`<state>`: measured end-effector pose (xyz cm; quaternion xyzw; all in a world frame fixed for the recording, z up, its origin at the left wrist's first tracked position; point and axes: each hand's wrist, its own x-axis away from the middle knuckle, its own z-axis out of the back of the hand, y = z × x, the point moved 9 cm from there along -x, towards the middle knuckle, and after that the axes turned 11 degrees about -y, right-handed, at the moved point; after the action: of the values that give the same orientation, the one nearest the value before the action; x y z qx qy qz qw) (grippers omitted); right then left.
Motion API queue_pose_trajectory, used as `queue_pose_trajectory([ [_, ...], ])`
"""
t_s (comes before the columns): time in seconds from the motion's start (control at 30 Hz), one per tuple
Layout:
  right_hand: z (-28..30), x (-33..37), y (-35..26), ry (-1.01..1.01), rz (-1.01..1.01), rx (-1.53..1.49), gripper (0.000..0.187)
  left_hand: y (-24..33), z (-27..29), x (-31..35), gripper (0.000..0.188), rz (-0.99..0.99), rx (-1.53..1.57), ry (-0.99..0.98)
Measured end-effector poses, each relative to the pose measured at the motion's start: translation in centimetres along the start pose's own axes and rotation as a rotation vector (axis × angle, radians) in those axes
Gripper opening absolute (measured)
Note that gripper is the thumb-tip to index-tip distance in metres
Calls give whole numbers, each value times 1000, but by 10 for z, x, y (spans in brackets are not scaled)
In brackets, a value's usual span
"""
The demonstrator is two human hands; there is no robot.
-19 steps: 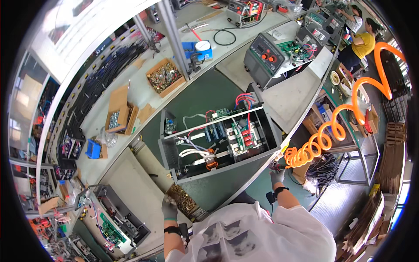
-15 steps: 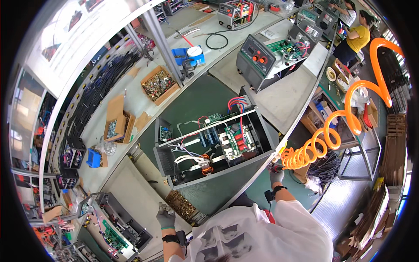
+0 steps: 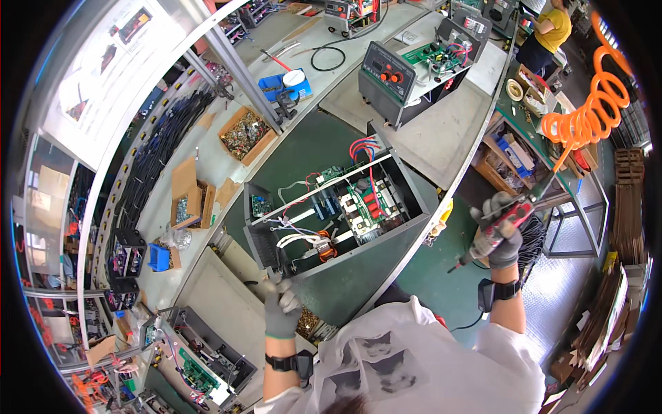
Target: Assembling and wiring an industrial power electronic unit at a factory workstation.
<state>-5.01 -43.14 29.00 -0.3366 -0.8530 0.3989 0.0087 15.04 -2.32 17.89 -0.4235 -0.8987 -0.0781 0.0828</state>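
Observation:
My right hand (image 3: 507, 254), in a grey glove, grips a red and grey air screwdriver (image 3: 498, 229) off the bench's right edge, its bit pointing down and left. An orange coiled hose (image 3: 586, 117) runs up from the tool's rear. In front of me lies an open dark metal case (image 3: 261, 247) with circuit boards, a copper coil (image 3: 324, 247) and white, red and blue wires. My gloved left hand (image 3: 281, 310) is at the case's near left corner, fingers curled; whatever they hold is too small to make out. Small brass-coloured screws (image 3: 308, 321) lie beside it.
Another unit (image 3: 389, 79) with red knobs stands beyond the case. Cardboard boxes of small parts (image 3: 247, 134) and a blue bin (image 3: 158, 257) line the left side. A partly built case (image 3: 200, 366) is at lower left. A person in yellow (image 3: 550, 34) stands at far right.
My right hand has drawn the screwdriver toward me and right; the orange hose has swung up and right. My left hand has risen slightly rightward to the case's corner.

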Motion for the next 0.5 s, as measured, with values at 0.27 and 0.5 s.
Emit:
queue_pose_trajectory([
  [0.27,-95,-32,42,-104,89,-276,34,-121,-29,-71,17,321,-465,207],
  [0.5,-116,-36,46,-133,169,-222,33,-141,-58,-76,27,338,-480,-4],
])
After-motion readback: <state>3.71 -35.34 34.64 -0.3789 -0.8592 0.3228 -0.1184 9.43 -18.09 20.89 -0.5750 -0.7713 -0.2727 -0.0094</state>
